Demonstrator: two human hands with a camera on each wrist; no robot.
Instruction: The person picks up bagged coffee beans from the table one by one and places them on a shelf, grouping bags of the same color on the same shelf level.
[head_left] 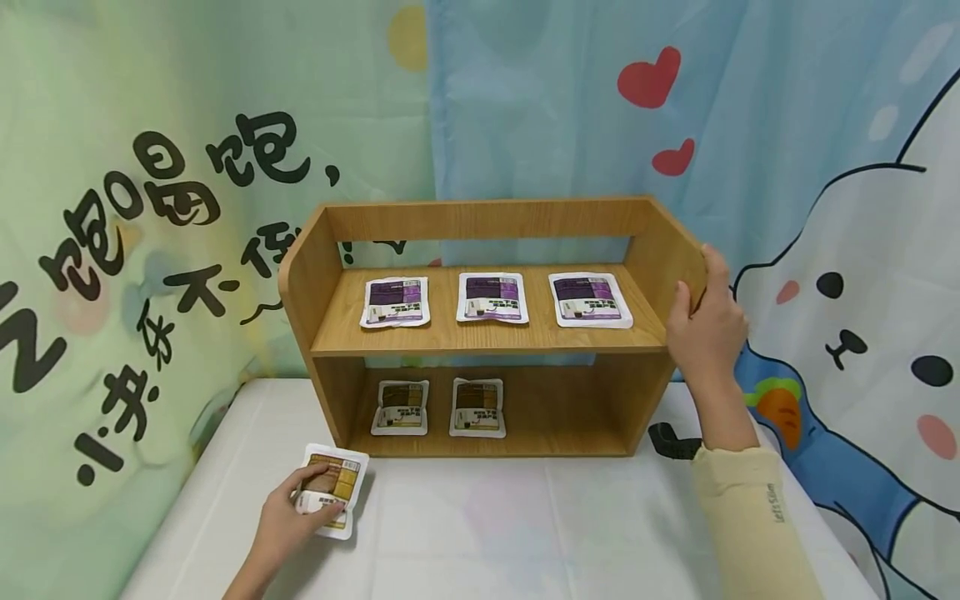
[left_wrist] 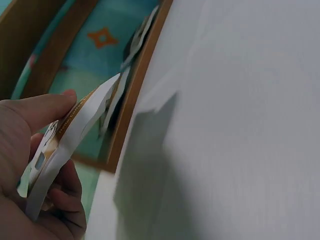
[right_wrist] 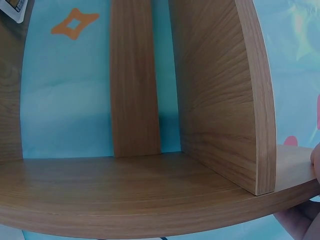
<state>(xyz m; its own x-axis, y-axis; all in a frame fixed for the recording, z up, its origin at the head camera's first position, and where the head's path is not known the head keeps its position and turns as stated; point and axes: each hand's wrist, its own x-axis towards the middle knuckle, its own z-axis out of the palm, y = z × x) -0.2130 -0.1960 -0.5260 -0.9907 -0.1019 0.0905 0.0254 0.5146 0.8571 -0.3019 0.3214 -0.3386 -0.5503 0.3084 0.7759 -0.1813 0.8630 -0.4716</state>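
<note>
In the head view my left hand (head_left: 288,517) pinches a white-edged pouch with a yellow-brown label (head_left: 330,492), in front of the lower left corner of a wooden two-tier shelf (head_left: 487,340). The left wrist view shows the pouch (left_wrist: 72,135) nearly edge-on between thumb and fingers. My right hand (head_left: 708,325) grips the front edge of the shelf's right side panel. Three purple-labelled pouches (head_left: 492,297) lie in a row on the upper tier. Two brown-labelled pouches (head_left: 477,408) are on the lower tier, at its left and middle.
The shelf stands on a table with a white cloth (head_left: 465,525). Behind it hang a green printed curtain (head_left: 225,67) and a blue one (head_left: 525,108). A dark curved shape (head_left: 675,442) shows beside the shelf's lower right corner.
</note>
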